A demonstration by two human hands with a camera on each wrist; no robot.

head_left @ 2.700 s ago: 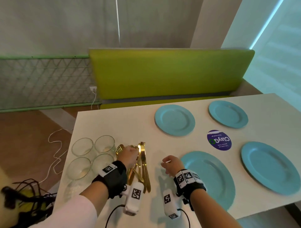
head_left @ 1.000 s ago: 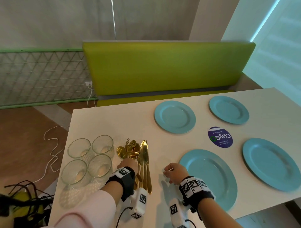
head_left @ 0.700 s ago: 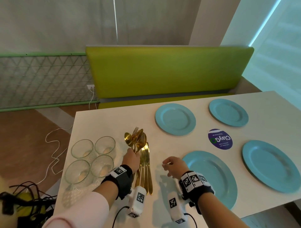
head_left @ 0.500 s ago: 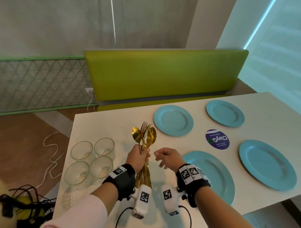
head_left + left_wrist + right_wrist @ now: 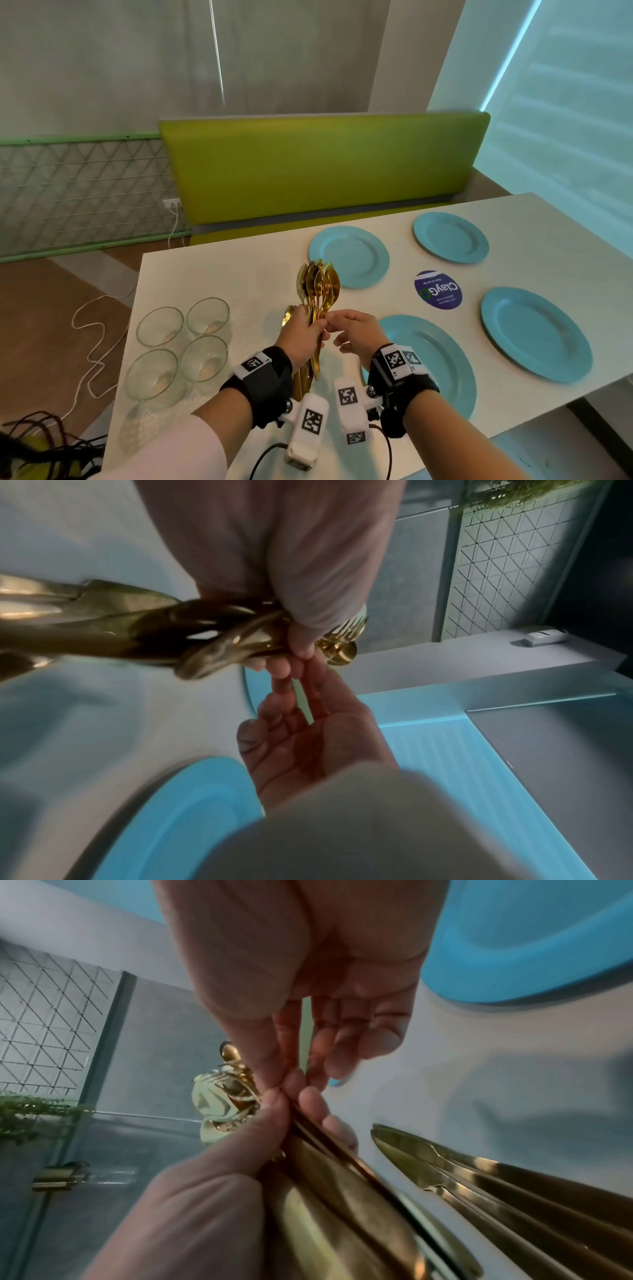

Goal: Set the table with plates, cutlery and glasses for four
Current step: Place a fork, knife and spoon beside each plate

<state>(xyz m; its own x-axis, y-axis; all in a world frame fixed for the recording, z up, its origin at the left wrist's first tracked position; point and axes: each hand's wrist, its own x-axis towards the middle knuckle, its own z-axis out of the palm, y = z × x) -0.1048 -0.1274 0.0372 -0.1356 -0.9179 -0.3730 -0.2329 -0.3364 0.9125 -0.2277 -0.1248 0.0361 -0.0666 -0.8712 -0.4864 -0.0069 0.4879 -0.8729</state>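
1. Left hand [image 5: 301,337] is clamped round the gold cutlery bundle [image 5: 318,284], upright over the table [image 5: 239,274]. Right hand [image 5: 356,330] touches it, can't tell if it's pinching.
2. Done imo: four plates [image 5: 349,255] out.
3. Left: cutlery, knives [image 5: 496,1185] lying flat, glasses [image 5: 160,325] bunched together.

The cutlery [image 5: 318,287] gleams shiny gold, the table [image 5: 219,274] is off-white and faintly speckled, and the four plates [image 5: 349,257] are a flat sky blue, with a round purple sticker [image 5: 438,290] lettered in white and a touch of green. The glasses [image 5: 161,325] are clear, the bench [image 5: 318,164] is lime green, and the panel [image 5: 78,192] beside it is a grey diamond lattice framed in pale green. Both wrist bands [image 5: 270,387] are black with white tags [image 5: 252,364] bearing black square-code patterns, the sleeve [image 5: 164,452] is pale pink and the floor [image 5: 41,325] warm brown.
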